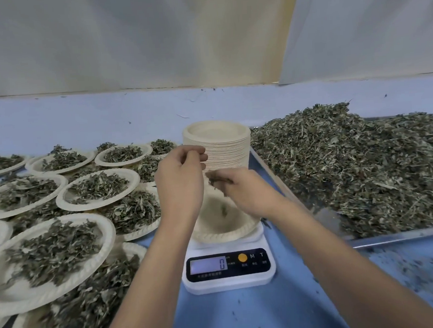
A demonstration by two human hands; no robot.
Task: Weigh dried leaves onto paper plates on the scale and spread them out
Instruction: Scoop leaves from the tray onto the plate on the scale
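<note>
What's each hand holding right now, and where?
The right hand pinches a small clump of dried leaves in its fingertips, above the paper plate on the scale. The left hand has curled fingers; whether it holds anything cannot be told.

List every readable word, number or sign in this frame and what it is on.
"0": display of the scale.
"M": scale panel, beside the orange button.
"T": right of the "M".
Small print under display and buttons: too blurred to read.
</note>
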